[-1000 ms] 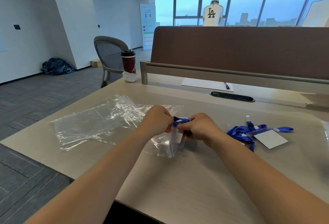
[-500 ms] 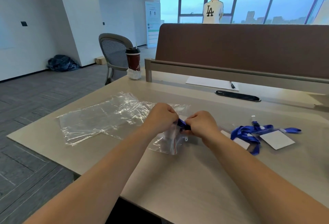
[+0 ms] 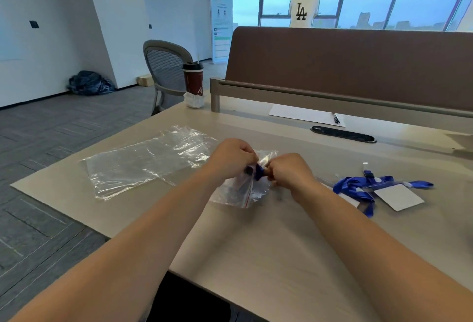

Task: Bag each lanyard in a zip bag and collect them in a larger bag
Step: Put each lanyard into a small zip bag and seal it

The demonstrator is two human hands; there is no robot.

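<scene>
- Pinching with curled fingers, the left hand (image 3: pixel 231 160) holds the mouth of the small zip bag (image 3: pixel 238 192). The right hand (image 3: pixel 289 172), also closed tight, grips a bunched blue lanyard (image 3: pixel 259 170) at that mouth.
- The zip bag lies crumpled near the middle of the desk (image 3: pixel 268 245). Its red-striped mouth is turned toward the right hand; the lanyard is partly inside.
- One larger clear bag (image 3: pixel 143 165) lies flat toward the desk's left edge, its long axis running left to right, touching the zip bag.
- Toward the right edge sits a loose heap of blue lanyards (image 3: pixel 355 188) with two white cards (image 3: pixel 398 196); how many straps are in it cannot be told.
- Along the far edge: one lidded red cup (image 3: pixel 193 82) at the left corner, and one sheet of paper (image 3: pixel 302 115) with a pen (image 3: pixel 335 118).
- Beyond the brown divider (image 3: pixel 358 65) stands a person (image 3: pixel 303 9) whose white shirt reads "LA"; the banner (image 3: pixel 221 27) text is too small to read.
</scene>
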